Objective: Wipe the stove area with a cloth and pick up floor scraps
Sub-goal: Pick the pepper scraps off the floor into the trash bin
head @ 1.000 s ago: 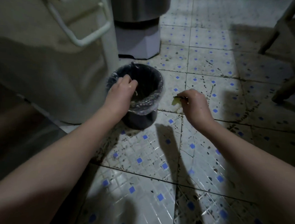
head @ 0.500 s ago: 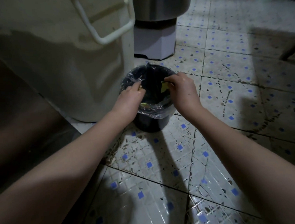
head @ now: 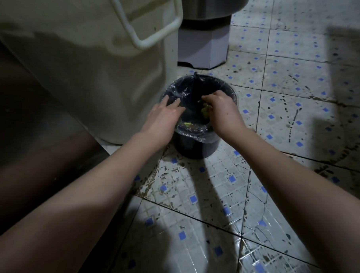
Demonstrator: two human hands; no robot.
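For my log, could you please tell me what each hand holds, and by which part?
The right hand pinches a yellow scrap by its top; the left hand holds nothing.

Bin (head: 195, 147) dark matt plastic w/ thin glossy clear-film liner (head: 192, 135), crinkled. Floor (head: 193, 198) glazed tile, shiny, cracked & grimy. Cream tub (head: 85, 60) smooth plastic, slight sheen; drum (head: 211, 3) behind prob. brushed metal on matt pale base (head: 203, 46).

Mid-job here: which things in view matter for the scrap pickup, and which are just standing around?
In the job:
right hand
yellow scrap, at its curled fingers
lined bin
left hand, flat at the bin's rim

Just there:
white appliance
steel container
tiled floor
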